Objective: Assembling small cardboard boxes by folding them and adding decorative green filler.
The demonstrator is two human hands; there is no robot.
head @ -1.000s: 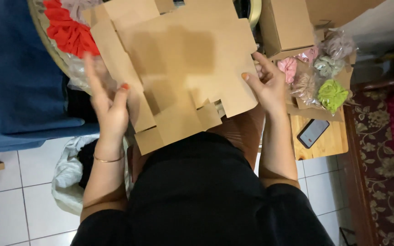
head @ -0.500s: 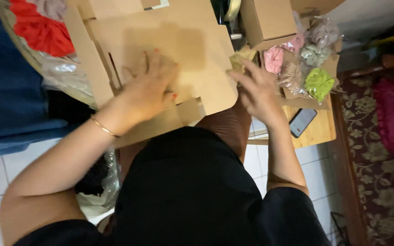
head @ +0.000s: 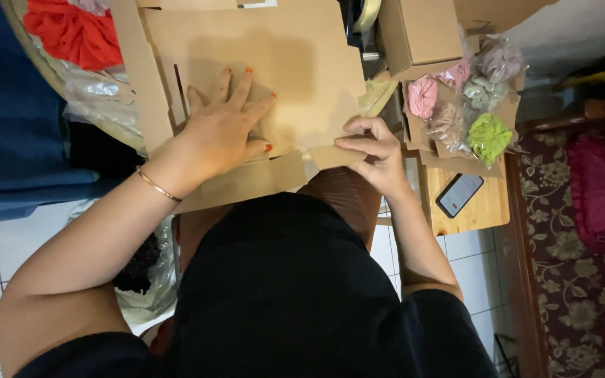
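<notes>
A flat brown cardboard box blank [head: 295, 63] lies across my lap and the table edge. My left hand [head: 225, 126] presses flat on its middle, fingers spread, a thin bracelet on the wrist. My right hand [head: 372, 150] pinches a small flap at the blank's lower right edge between thumb and fingers.
A folded cardboard box [head: 421, 31] stands at the upper right. Beside it sit several bagged scrunchies, pink [head: 423, 96] and green [head: 489, 136] among them. A phone [head: 459, 195] lies on a small wooden table [head: 481, 213]. Red fabric [head: 71, 31] lies upper left; a patterned carpet [head: 582, 294] is at right.
My left hand moved from the blank's left edge onto its middle and now presses flat. My right hand shifted down to pinch the lower right flap.
</notes>
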